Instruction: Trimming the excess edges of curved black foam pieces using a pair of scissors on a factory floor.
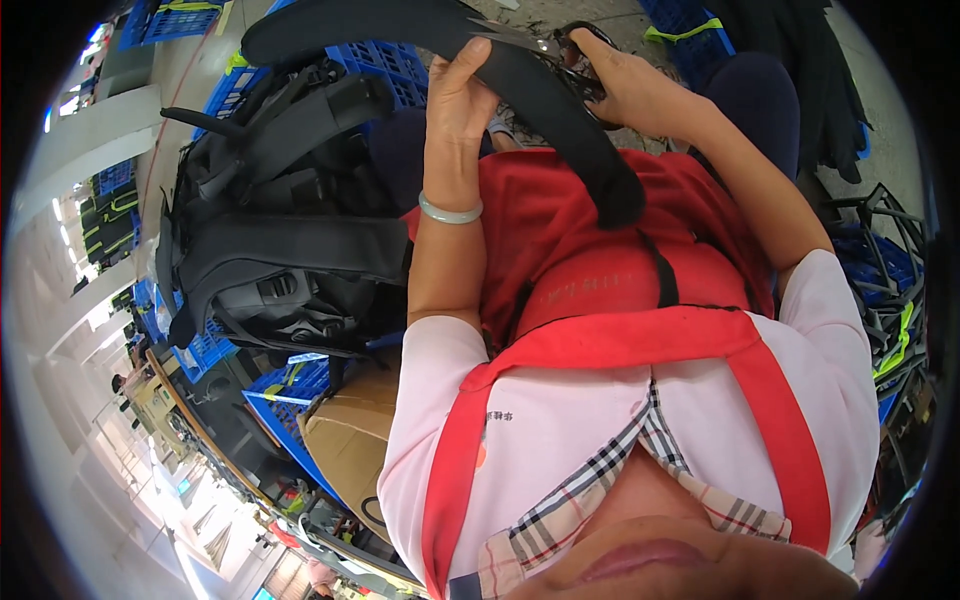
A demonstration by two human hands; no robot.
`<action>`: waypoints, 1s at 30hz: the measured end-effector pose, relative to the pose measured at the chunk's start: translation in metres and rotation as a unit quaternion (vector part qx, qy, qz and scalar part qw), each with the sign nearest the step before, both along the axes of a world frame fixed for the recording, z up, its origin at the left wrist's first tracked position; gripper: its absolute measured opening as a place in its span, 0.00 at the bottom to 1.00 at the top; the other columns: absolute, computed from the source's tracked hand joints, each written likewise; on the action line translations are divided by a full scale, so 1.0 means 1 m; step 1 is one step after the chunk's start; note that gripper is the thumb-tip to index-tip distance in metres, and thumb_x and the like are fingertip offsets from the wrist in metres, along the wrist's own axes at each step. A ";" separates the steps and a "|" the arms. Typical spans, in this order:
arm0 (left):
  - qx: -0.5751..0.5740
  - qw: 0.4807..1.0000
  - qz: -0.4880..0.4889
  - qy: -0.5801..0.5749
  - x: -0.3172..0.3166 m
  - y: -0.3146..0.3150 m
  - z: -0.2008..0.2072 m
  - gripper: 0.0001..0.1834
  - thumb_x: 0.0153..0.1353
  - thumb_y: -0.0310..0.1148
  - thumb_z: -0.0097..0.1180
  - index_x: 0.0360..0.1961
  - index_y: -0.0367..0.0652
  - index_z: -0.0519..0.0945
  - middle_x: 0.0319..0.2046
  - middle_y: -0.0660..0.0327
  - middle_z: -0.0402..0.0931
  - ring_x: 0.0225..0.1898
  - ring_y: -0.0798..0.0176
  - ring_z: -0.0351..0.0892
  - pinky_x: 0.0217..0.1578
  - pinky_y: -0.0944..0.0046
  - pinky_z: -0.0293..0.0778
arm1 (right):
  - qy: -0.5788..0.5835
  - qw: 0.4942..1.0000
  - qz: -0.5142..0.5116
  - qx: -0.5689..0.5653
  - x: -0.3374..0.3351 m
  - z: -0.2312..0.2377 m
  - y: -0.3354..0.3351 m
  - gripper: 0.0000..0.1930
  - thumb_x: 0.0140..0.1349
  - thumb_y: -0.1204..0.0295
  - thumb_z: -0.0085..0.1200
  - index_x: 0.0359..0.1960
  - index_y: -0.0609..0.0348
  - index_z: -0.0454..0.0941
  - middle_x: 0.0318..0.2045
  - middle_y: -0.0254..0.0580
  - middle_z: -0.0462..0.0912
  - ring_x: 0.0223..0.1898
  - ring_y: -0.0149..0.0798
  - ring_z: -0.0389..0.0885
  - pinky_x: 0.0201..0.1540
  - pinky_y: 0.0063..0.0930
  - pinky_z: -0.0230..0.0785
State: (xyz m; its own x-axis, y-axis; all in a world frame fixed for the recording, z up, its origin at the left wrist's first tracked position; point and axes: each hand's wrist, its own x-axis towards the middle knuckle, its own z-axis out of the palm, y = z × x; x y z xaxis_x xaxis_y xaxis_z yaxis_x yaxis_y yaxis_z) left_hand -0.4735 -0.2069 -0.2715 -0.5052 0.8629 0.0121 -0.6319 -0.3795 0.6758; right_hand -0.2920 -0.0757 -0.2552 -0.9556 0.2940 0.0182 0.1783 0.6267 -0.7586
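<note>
A long, curved black padded strap (570, 125) arches in front of me, one end hanging down over my red apron (590, 270). My left hand (463, 95) grips it near the middle, thumb on top and the other fingers mostly hidden behind it. In my right hand (645, 95) is a pair of scissors (520, 40), its dark handles around my fingers. The metal blades point left and lie across the strap's upper edge, close to my left thumb. Whether they are cutting anything I cannot tell.
Black padded straps (300, 245) are heaped at my left, over blue crates (205, 350). A cardboard box (350, 425) stands by my left side. Another blue crate (690, 40) and dark cloth (800, 80) are at the far right; thin black straps (885, 250) lie nearer.
</note>
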 end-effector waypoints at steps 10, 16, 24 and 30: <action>0.022 0.999 0.005 -0.046 -0.008 -0.005 -0.002 0.17 0.56 0.24 0.59 0.48 0.40 0.75 0.44 0.57 0.78 0.44 0.58 0.78 0.49 0.55 0.75 | -0.011 1.000 -0.010 -0.023 0.002 -0.003 -0.005 0.33 0.48 0.73 0.60 0.56 0.59 0.56 0.41 0.54 0.76 0.38 0.57 0.76 0.39 0.41 0.68; 0.006 1.000 -0.005 0.016 0.002 -0.002 0.001 0.16 0.55 0.24 0.60 0.47 0.41 0.77 0.44 0.60 0.77 0.47 0.60 0.76 0.52 0.58 0.73 | 0.007 1.000 0.001 -0.018 0.001 -0.006 -0.005 0.31 0.50 0.71 0.60 0.54 0.61 0.57 0.40 0.57 0.77 0.40 0.60 0.76 0.40 0.44 0.68; 0.012 1.000 -0.014 0.005 0.002 -0.008 0.001 0.16 0.54 0.24 0.61 0.46 0.42 0.77 0.44 0.60 0.77 0.46 0.60 0.77 0.52 0.57 0.72 | 0.024 1.000 -0.005 -0.001 -0.004 -0.013 -0.013 0.27 0.51 0.78 0.57 0.52 0.61 0.59 0.32 0.60 0.78 0.38 0.63 0.75 0.36 0.44 0.67; 0.005 1.000 -0.021 -0.014 0.002 -0.003 0.010 0.10 0.56 0.23 0.59 0.41 0.42 0.79 0.38 0.62 0.79 0.40 0.63 0.79 0.45 0.61 0.76 | 0.059 0.998 -0.030 -0.020 0.001 -0.019 -0.011 0.19 0.54 0.76 0.56 0.46 0.62 0.64 0.31 0.59 0.78 0.37 0.61 0.77 0.35 0.43 0.68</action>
